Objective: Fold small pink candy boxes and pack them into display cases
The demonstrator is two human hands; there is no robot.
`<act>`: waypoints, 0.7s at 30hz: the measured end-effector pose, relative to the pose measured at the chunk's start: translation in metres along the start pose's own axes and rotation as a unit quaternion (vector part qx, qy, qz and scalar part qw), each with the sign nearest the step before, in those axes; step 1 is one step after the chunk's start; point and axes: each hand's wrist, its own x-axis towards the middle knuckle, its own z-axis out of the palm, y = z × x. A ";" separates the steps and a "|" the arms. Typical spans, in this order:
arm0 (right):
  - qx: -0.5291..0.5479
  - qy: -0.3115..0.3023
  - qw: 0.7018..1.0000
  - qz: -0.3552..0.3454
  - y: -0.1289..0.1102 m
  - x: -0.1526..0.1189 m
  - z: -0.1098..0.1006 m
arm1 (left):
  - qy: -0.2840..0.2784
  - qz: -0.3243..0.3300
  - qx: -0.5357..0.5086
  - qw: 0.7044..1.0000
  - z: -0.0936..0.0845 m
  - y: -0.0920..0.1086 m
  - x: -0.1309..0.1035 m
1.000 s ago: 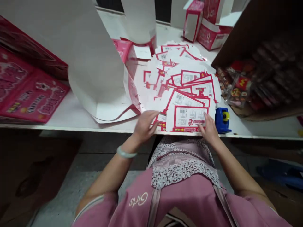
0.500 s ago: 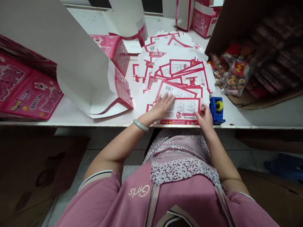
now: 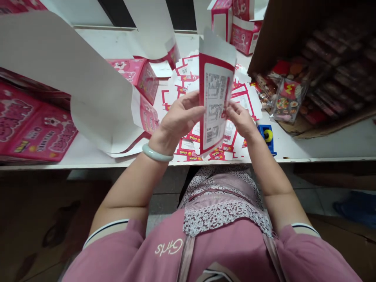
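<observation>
Although the pink box [image 3: 35, 127] at far left bore large decorative lettering, its characters could not be read reliably, and the frame cut it off. Beside it curved a blank white flap [image 3: 96, 78]. "Girls" was legible, upside down, on the pink shirt [image 3: 235, 250]. The left hand [image 3: 183, 119] gripped the left edge of a printed carton [image 3: 216, 98], raised upright above and partly concealing flat cartons [image 3: 246, 98]; its fine text was unreadable. The right hand [image 3: 241, 119] pinched its right edge. Rightward stood a blue tape dispenser [image 3: 266, 137], then clear packets [image 3: 284, 100] at a cardboard box [image 3: 272, 45], its interior dark and blurred.
</observation>
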 end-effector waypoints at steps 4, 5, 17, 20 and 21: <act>0.160 -0.030 0.986 0.034 0.019 0.009 0.019 | 0.062 0.025 0.013 0.998 0.001 -0.002 0.008; 0.167 -0.005 0.985 0.035 0.020 0.009 0.022 | 0.069 0.027 0.020 0.997 0.000 -0.003 0.009; 0.179 0.053 0.982 -0.012 0.035 0.013 0.047 | -0.015 -0.078 -0.077 0.994 -0.024 -0.001 0.002; 0.051 0.018 0.998 -0.040 0.059 0.029 0.012 | 0.013 -0.120 -0.074 0.990 -0.032 0.011 0.007; -0.008 0.039 0.999 -0.032 0.069 0.037 -0.015 | 0.057 -0.108 -0.044 0.992 -0.036 0.013 0.005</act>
